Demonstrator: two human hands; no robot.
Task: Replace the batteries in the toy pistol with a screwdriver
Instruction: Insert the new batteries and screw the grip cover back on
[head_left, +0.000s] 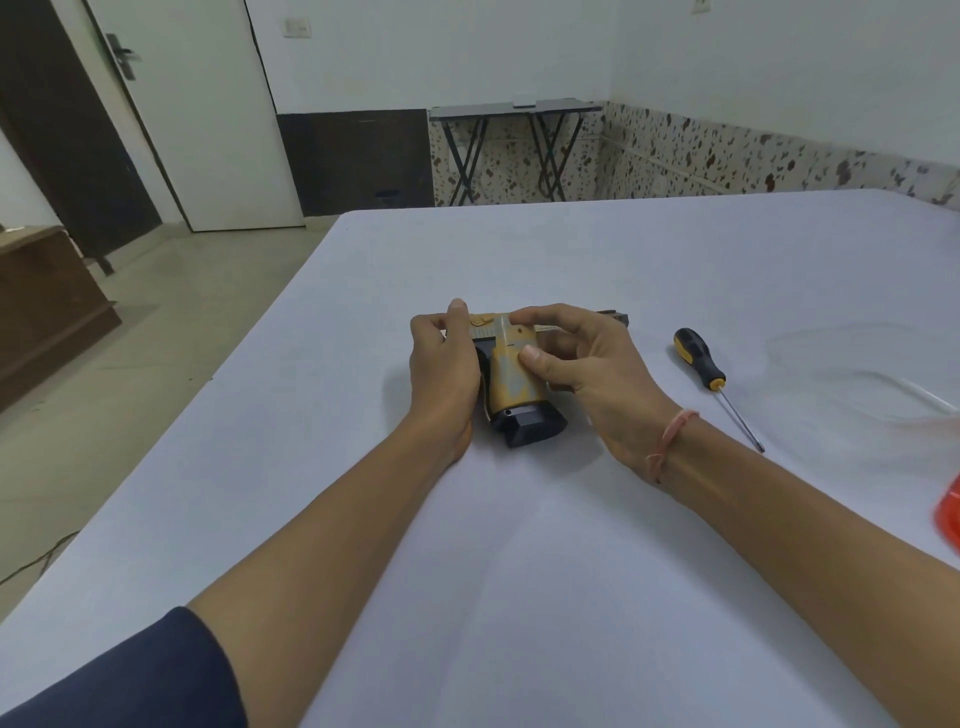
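While one tan-and-black toy pistol (511, 376) sits on the white surface (571, 249), left hand (441, 364) curled round its rear, right hand (597, 374) pinching its grip, one black-and-yellow screwdriver (698, 358) apart at right

White walls (441, 47), open door (202, 114), folding table (514, 109) (far wall), tiled floor (171, 322)
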